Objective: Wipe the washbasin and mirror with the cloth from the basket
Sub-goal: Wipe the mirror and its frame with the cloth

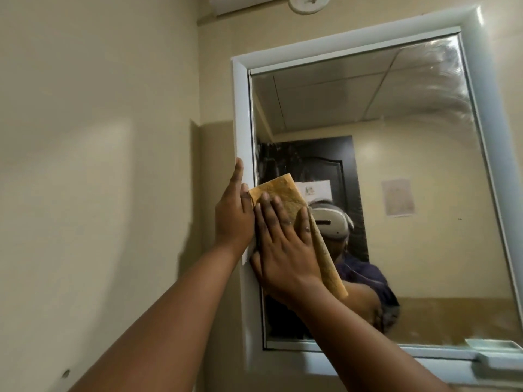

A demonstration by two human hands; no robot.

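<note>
A white-framed mirror (396, 165) hangs on the beige wall. My right hand (283, 244) presses a folded yellow-brown cloth (285, 193) flat against the glass near the mirror's left edge, fingers straight and spread. My left hand (233, 213) rests against the left side of the white frame (242, 114), its fingers wrapped round the frame's edge. Wipe streaks show on the glass at the upper right. The washbasin and the basket are out of view.
A small white shelf (495, 348) juts from the mirror's lower right frame. A round white fitting (310, 2) sits on the wall above. The mirror reflects a dark door, a paper on the far wall and a person wearing a headset.
</note>
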